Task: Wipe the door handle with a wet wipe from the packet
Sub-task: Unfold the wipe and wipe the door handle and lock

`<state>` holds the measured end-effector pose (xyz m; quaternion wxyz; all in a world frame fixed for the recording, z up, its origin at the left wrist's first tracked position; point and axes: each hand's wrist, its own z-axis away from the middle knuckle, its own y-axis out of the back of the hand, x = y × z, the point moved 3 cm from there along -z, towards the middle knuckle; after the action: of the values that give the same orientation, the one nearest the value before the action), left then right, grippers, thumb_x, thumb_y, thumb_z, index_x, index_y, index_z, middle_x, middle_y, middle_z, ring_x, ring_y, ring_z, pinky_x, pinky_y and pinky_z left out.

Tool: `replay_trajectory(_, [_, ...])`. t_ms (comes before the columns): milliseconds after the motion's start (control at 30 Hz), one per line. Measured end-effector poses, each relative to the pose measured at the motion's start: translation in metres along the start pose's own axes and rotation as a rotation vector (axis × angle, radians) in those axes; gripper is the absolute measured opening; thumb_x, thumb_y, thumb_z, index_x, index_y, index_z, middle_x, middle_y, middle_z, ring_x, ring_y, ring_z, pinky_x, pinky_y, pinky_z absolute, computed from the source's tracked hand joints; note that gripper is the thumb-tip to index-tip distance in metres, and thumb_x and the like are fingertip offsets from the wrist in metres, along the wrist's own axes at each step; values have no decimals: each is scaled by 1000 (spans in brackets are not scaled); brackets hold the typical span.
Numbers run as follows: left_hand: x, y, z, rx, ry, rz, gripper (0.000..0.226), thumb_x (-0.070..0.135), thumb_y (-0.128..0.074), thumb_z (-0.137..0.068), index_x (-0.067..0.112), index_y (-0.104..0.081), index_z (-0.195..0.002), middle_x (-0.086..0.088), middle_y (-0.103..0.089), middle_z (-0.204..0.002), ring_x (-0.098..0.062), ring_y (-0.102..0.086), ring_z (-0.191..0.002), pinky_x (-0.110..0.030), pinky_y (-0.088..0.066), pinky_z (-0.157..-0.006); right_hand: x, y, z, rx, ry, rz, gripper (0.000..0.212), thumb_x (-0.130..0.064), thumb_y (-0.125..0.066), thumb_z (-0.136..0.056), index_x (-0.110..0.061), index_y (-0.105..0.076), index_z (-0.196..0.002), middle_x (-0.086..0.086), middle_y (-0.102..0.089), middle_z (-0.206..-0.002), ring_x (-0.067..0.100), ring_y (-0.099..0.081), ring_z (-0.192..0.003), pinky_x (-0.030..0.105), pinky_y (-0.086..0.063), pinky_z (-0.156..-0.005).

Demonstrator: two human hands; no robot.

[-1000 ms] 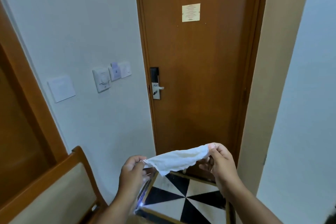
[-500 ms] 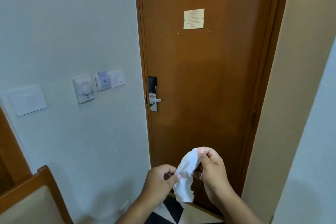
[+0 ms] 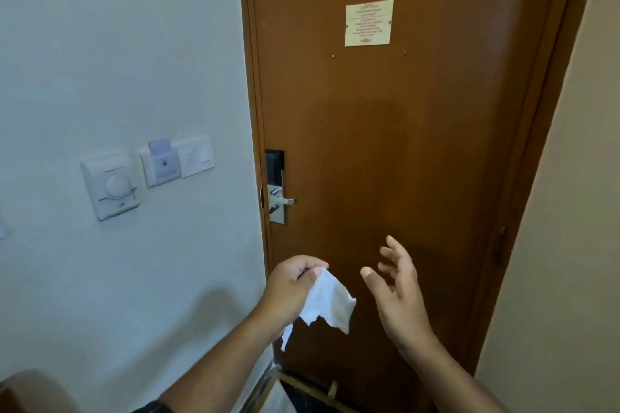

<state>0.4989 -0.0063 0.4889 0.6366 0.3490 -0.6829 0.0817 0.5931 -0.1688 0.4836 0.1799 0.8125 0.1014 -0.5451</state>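
Holding the wet wipe [image 3: 327, 300] bunched in the left hand [image 3: 291, 288], fingers clamped on its top edge, we judge it light, limp and damp. Our right hand [image 3: 397, 288] hangs spread and empty. Above, well apart, waits the door handle [image 3: 284, 200].

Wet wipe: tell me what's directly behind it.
Behind the wet wipe, pinched in the left hand, is the brown door. The covered patch of door cannot be seen.
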Motion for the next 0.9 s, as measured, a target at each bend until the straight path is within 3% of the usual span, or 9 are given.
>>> replay_trajectory(67, [8, 5, -25, -74, -41, -33, 14, 31, -57, -96, 33, -70, -99, 6, -69, -102, -16, -65, -98, -32, -56, -87, -5, -20, -26, -267, 15, 58, 68, -48, -63, -86, -37, -31, -145, -18, -43, -136, 2, -41, -124, 34, -40, -101])
replay_trajectory(133, [13, 9, -45, -80, -50, -29, 12, 32, -59, -94, 32, -71, -97, 6, -70, -99, -16, -67, -94, -31, -57, -83, -4, -38, -44, -461, -47, 22, 49, -38, -65, -88, -27, -51, -133, -4, -67, -113, 10, -61, -107, 41, -51, -97])
replay_trajectory(200, [14, 14, -66, -71, -83, -53, 10, 31, -61, -93, 30, -71, -94, 8, -69, -93, -14, -66, -90, -25, -55, -75, 6, -43, -64, -387, -52, 30, 12, -19, -61, -93, -18, -70, -100, 6, -71, -77, 17, -67, -73, 53, -56, -83])
replay_trajectory(233, [13, 17, -77, -56, -101, -90, 8, 32, -63, -92, 30, -71, -92, 10, -69, -90, -12, -66, -89, -21, -53, -73, 11, -43, -74, -330, -51, 67, 14, -16, -58, -94, -17, -70, -88, 4, -67, -68, 16, -63, -65, 54, -54, -79])
replay_trajectory(333, [0, 29, -114, -17, -77, -126, 8, 37, -69, -87, 30, -71, -88, 9, -71, -87, -11, -67, -88, -20, -55, -71, 30, -48, -112, -336, -72, 76, 6, -28, -61, -92, -24, -66, -92, -4, -66, -85, 10, -62, -81, 46, -54, -85])
replay_trajectory(433, [-17, 29, -149, -31, -43, 18, 6, 33, -70, -87, 28, -73, -86, 4, -74, -86, -10, -69, -85, -26, -55, -75, 48, -79, -146, -649, -97, 37, 52, -43, -70, -82, -37, -50, -130, -14, -59, -123, 6, -54, -114, 35, -47, -100])
replay_trajectory(567, [-27, 23, -206, 32, -48, 10, 5, 30, -71, -87, 26, -74, -85, 2, -74, -84, -13, -70, -81, -29, -56, -77, 71, -109, -204, -694, -6, -10, 13, -24, -64, -91, -13, -70, -89, 2, -70, -83, 17, -63, -76, 35, -48, -75])
replay_trajectory(667, [-37, 27, -247, -2, 1, -92, 17, 31, -80, -79, 22, -72, -91, -5, -71, -79, -19, -69, -74, -27, -57, -70, 82, -99, -260, -575, -97, -45, 27, -18, -55, -95, -14, -65, -70, 2, -61, -66, 17, -55, -65, 32, -40, -66])
replay_trajectory(900, [-40, 16, -303, -72, 2, -566, 75, 48, -87, -63, 38, -46, -125, 21, -52, -110, -5, -58, -96, -16, -57, -77, 97, -102, -345, -518, -134, -148, 23, -27, -42, -101, -18, -62, -94, 9, -68, -91, 21, -66, -83, 24, -49, -62])
